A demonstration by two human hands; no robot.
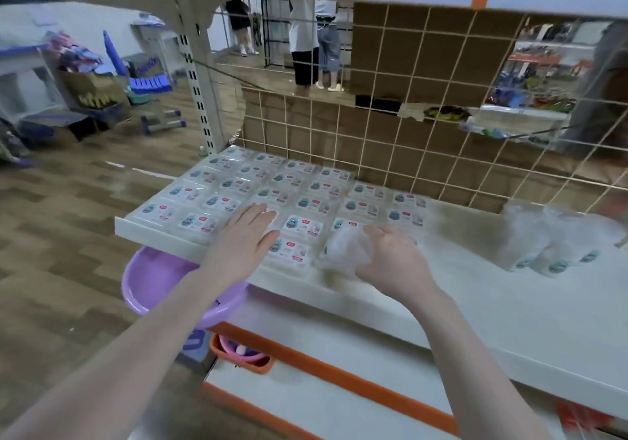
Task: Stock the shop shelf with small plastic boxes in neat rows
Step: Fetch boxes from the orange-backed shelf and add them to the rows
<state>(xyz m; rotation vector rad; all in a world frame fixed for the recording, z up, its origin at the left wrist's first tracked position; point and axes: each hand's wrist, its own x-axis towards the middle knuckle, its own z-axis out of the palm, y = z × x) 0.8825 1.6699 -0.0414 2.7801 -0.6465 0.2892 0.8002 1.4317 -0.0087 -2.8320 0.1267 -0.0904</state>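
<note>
1. Two hands are at work over the white shelf [509,320], and we judge the step in hand to be filling out the front row of small plastic boxes [272,195] at the centre of the frame.
2. Our left hand [243,241] lies flat with fingers straight and close together, palm down on the boxes at the front of the block, seemingly steadying or squaring them.
3. Our right hand [390,259] is just right of centre, fingers curled round something pale and crinkled; the blur is heavy there, so it may be a wrapped box or loose plastic wrap [346,249], and we cannot tell which.
4. The boxes already laid form a tidy grid of several rows, running from the shelf's left end toward the wire grid back panel [407,127]. They are clear and flat, each with a white label carrying a blue-green picture and a small red mark.
5. At the right of the frame a clear bag [550,246] of more boxes rests on the shelf, well apart from the grid.
6. The next move, as we judge it, calls for setting the held piece down flush beside the last front box, edges aligned, then drawing more stock from the bag.
7. A purple basin [163,286] sits below the shelf's left end.
</note>
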